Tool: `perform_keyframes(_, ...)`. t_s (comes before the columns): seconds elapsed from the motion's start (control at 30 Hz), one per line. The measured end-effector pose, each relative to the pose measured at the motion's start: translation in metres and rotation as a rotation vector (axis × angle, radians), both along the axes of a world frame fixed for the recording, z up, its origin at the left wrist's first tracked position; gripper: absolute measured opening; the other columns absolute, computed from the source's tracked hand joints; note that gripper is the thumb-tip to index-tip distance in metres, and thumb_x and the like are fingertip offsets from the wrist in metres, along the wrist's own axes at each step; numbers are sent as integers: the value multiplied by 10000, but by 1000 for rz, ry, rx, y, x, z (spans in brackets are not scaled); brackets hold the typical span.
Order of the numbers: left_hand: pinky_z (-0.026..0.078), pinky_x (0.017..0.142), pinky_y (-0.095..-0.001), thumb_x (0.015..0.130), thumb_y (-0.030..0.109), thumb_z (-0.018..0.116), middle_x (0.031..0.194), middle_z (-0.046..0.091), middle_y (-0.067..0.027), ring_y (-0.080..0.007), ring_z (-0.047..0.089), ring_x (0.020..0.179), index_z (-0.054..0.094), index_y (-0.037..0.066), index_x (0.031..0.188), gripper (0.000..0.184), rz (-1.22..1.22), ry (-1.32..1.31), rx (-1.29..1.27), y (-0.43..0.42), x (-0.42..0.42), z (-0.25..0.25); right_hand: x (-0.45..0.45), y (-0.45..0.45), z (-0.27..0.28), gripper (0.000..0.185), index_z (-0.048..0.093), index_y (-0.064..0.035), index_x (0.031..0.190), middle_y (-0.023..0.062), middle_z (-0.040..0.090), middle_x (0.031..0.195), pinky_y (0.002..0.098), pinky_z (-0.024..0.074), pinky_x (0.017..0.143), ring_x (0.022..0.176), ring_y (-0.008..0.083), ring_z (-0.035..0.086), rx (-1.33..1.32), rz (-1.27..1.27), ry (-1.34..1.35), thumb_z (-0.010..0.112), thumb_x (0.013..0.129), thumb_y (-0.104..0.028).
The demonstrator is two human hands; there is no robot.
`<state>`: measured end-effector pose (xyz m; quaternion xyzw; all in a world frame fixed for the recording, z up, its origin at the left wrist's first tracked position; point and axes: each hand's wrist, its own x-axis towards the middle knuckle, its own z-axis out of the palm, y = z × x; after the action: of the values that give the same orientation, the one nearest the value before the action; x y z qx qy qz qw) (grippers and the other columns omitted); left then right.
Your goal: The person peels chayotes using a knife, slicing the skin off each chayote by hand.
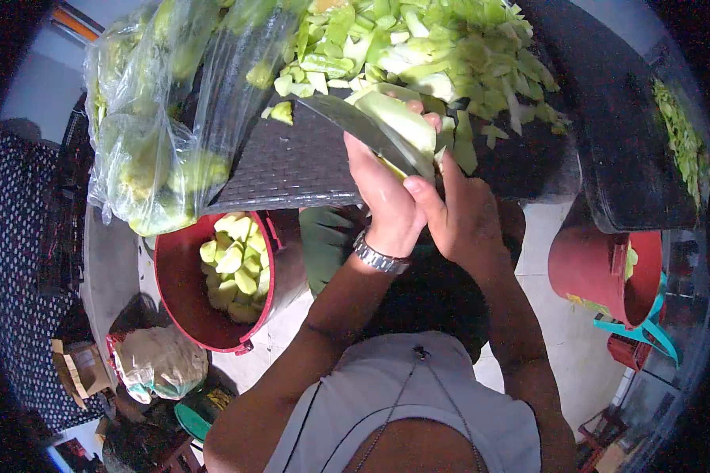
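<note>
Up at the top, dark table (268,169): It looks woven, like a basket. It has a bumpy top and a near edge that runs across the middle.

Clear bag (150,150): It is big and crinkly and sits on the left part of the table. Green lumps show through the plastic.

Green scraps (465,55): They make a big messy heap at the back of the table, to the right of the bag.

Red bucket (183,268): It stands lower than the table, on the left. Its top is open, and cut pieces (241,272), pale green and chunky, lie inside.

Second red bucket (584,268): This one is on the right side, well apart from the first. A bit of green shows inside.

Left hand (386,197): It holds the green piece (410,130) from below. Its fingers are wrapped around it, and some fingertips (433,121) peek over the far side.

Right hand (467,214): It is just beside the left hand. Its fingers are closed around the back end of the knife (359,126), so the handle is hidden.

Knife: Its wide shiny blade is tilted against the near side of the green piece and points up to the left.

Green piece: It is smooth and pale, up in the left hand, in front of the heap.

Watch (379,256): It is silver, and it goes around the left wrist.
</note>
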<state>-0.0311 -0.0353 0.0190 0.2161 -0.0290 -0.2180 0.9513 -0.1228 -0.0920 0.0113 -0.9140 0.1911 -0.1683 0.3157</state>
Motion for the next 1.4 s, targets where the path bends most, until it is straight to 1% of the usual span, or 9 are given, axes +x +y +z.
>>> perform_keyframes(0.23,545,836,-401,1071,402,322,1034,623,-144,-281,650,890,492,33,1212,430,-55,-20,4,0,-5,0,-1,-4,7,631,417,-31,1399,306,674,887,552,553,668,779,490,670,200,40,19,559,975,-476)
perform_keyframes(0.4,464,1044,-422,926,68,595,1313,528,-169,-280,583,1189,279,62,1451,613,-252,-349,1,13,2,-13,-7,-27,-23,556,395,25,1393,305,586,1149,523,548,744,925,493,634,-213,281,-270,499,1015,-369)
perform_keyframes(0.47,455,1051,-420,892,29,601,1308,533,-170,-275,580,1195,290,63,1447,637,-228,-449,107,15,1,-11,-5,-28,-33,520,448,22,1298,219,545,1014,458,499,650,799,389,574,-256,276,-401,465,1022,-418)
perform_keyframes(0.57,572,787,-362,782,-45,571,1236,553,-153,-273,633,1034,280,69,1456,743,-346,-365,99,26,10,-13,1,-30,-18,640,555,-23,1075,35,470,607,310,367,397,456,149,436,476,210,-234,374,997,-632)
perform_keyframes(0.63,568,552,-340,751,-19,542,1162,569,-155,-295,646,903,302,72,1445,739,-378,-327,106,25,14,-19,-7,-46,20,780,569,-54,983,-15,401,502,264,293,330,372,88,361,1437,193,340,293,936,-782)
perform_keyframes(0.77,549,623,-404,812,108,530,1167,582,-182,-341,642,957,387,45,1392,601,-428,-148,-39,24,24,-18,-12,-52,7,875,578,-81,915,-31,363,449,245,285,306,318,68,326,1756,308,180,215,855,-875)
perform_keyframes(0.9,495,983,-571,895,336,576,1246,629,-203,-367,634,1113,540,30,1290,501,-360,-66,-46,22,32,-16,-24,-44,23,640,637,-80,1038,-10,477,491,274,356,352,357,94,451,1047,104,159,318,1024,-635)
perform_keyframes(1.2,559,916,-394,981,346,579,1140,691,-98,-243,688,1022,600,50,1220,381,-163,40,42,17,25,-6,-36,-3,34,297,585,-33,1095,24,554,543,274,421,419,375,122,506,468,-80,98,431,1066,-286)
perform_keyframes(1.4,556,913,-380,1002,371,555,1146,689,-99,-235,688,1026,595,40,1218,397,-208,-32,99,21,27,-3,-39,-6,26,312,554,5,1197,238,643,753,495,526,648,722,467,653,409,-47,124,531,1004,-239)
